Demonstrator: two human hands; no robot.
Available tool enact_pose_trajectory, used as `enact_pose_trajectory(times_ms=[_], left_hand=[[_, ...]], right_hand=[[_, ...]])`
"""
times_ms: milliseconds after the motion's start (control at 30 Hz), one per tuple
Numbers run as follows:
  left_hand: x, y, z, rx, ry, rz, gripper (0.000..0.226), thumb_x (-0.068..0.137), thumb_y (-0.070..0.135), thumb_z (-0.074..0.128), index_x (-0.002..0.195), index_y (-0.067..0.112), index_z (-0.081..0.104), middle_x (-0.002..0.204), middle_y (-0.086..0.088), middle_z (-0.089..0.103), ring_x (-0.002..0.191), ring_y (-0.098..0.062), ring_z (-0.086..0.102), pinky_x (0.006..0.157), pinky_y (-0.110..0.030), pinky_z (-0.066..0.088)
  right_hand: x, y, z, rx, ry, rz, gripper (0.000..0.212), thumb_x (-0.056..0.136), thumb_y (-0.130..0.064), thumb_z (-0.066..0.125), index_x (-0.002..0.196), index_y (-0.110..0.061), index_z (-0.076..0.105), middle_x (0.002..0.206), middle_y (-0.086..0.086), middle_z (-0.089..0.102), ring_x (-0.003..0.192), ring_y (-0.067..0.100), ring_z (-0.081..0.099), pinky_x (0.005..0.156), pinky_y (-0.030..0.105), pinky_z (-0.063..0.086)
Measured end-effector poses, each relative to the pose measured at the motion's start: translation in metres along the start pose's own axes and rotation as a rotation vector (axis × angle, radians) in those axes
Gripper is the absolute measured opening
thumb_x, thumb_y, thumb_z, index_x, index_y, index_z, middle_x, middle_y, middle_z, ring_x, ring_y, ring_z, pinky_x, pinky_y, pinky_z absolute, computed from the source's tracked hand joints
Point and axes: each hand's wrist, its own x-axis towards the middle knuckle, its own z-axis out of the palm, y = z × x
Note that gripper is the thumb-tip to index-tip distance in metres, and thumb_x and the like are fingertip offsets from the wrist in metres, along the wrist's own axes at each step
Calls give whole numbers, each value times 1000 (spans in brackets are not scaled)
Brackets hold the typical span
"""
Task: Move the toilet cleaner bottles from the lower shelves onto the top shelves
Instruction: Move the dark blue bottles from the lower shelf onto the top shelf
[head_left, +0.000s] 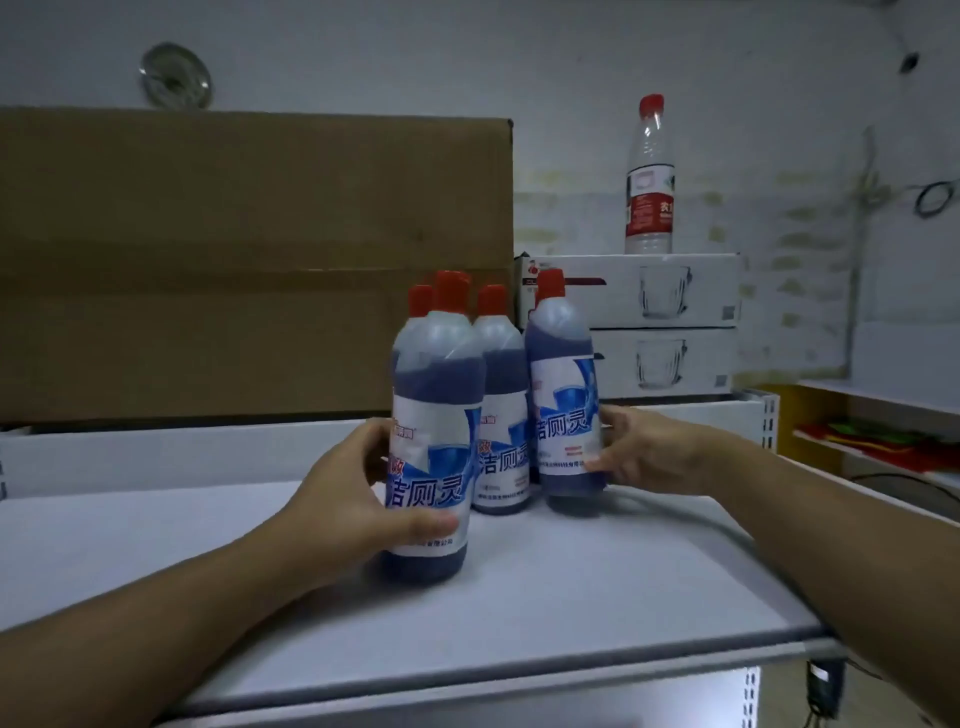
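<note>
Several toilet cleaner bottles with blue liquid, white-blue labels and red caps stand in a cluster on the white top shelf (597, 582). My left hand (353, 499) grips the nearest bottle (436, 431) low on its label, its base on the shelf. My right hand (644, 452) holds the right bottle (563, 395) by its lower side; it tilts slightly and its base touches the shelf. Another bottle (501, 415) stands between them, and a further cap (420, 300) shows behind the nearest one.
A large brown cardboard box (234, 260) stands behind the bottles at the left. Two stacked white glassware boxes (670, 327) sit at the back right, with a clear water bottle (649, 176) on top. The shelf's front edge (519, 670) runs below my arms. Side shelving (883, 441) is at the right.
</note>
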Motion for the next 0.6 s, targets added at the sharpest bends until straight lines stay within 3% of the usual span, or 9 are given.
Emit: enact_pose_trajectory(times_ms=[100, 233, 333, 467, 600], left_hand=[[3, -9, 1, 0, 26, 17, 64, 50, 22, 90, 95, 42, 51, 95, 19, 66, 87, -2, 65, 63, -14, 51], [7, -13, 0, 7, 24, 32, 62, 51, 25, 89, 93, 44, 48, 98, 21, 63, 91, -3, 62, 68, -15, 48], [7, -13, -1, -17, 2, 6, 64, 49, 25, 90, 94, 44, 48, 100, 20, 63, 95, -3, 61, 72, -18, 50], [2, -14, -7, -65, -52, -30, 83, 38, 32, 93, 109, 39, 51, 106, 15, 67, 96, -2, 65, 74, -24, 58], [-2, -14, -8, -24, -3, -27, 71, 50, 22, 90, 107, 36, 51, 105, 13, 66, 95, -5, 64, 79, -27, 57]], right_hand=[[0, 9, -2, -48, 25, -2, 57, 71, 28, 48, 111, -12, 56, 108, 12, 66, 96, 24, 66, 76, 32, 60], [8, 18, -1, -190, 96, -32, 63, 73, 28, 55, 117, -16, 55, 119, 11, 62, 108, 25, 61, 86, 34, 54], [10, 21, 2, -345, 175, -54, 61, 72, 21, 64, 119, -17, 53, 114, 5, 66, 107, 19, 62, 89, 31, 51], [8, 26, 0, -414, 234, -56, 65, 73, 9, 70, 129, -15, 46, 121, 9, 61, 110, 23, 61, 98, 40, 49], [6, 26, 9, -609, 260, -50, 63, 74, -10, 77, 127, -26, 47, 118, -3, 62, 104, 13, 61, 87, 26, 50]])
